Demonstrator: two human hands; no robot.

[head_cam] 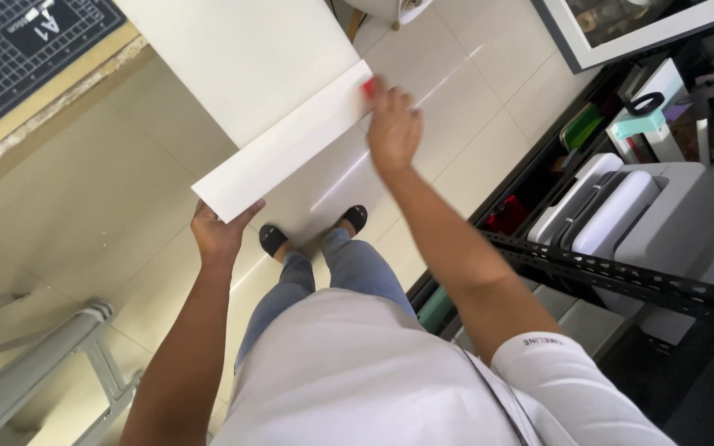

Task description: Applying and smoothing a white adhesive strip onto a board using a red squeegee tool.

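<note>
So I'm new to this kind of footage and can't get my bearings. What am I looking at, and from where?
The camera sits on a person's head and looks straight down, so you see their own arms, white shirt, jeans and black shoes on a pale tiled floor. Both hands hold a large white sheet with a folded strip along its near edge. The left hand grips the strip's lower corner; the right hand presses its upper end, beside something small and red. A dark cutting mat lies top left, metal shelving stands right.

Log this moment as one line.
left hand: holds white sheet corner | right hand: on folded edge, red item at fingertips
</note>
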